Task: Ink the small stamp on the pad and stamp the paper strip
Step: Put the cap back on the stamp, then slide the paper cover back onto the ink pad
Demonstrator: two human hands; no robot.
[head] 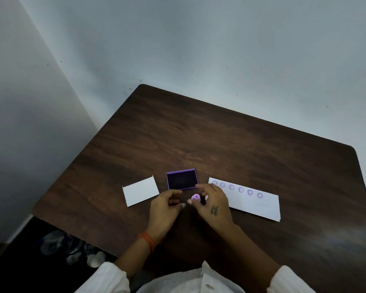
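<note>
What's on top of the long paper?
Six purple stamp marks run along the paper strip. The right hand, holding the small stamp, covers its near-left end, so anything printed there is hidden.

Dim, soft, slightly blurred view; edges perhaps fisheye-bent.

Dark brown wood-grain tabletop (220, 134); purple ink pad (181, 182) with near-black centre; lilac small stamp (196, 197); white paper strip (251, 203) bearing purple round prints; white card (140, 191).
</note>
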